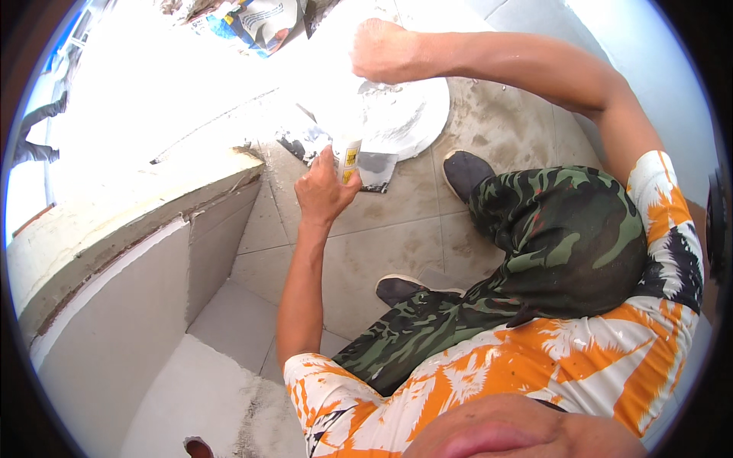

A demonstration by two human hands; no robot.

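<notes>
My left hand point(324, 189) is closed around the lower end of a white tube point(352, 155) with yellow labels, standing roughly upright. Its upper part fades into the glare. My right hand point(382, 52) is in a fist farther off, above a round white tub or pan point(437, 114) with white paste or powder in it. Whatever that fist grips is lost in the brightness. Beside the tube lies a flat grey and black plate point(378, 169), like a trowel blade. A second dark, smeared blade-like piece point(294, 145) is left of it.
A rough-edged ledge point(137, 200) runs along the left, over a low wall. Crumpled printed bags point(263, 27) lie at the far side. Dusty, stained tiles point(397, 244) cover the floor around my shoes point(467, 175). At lower left, a hole point(198, 447) shows.
</notes>
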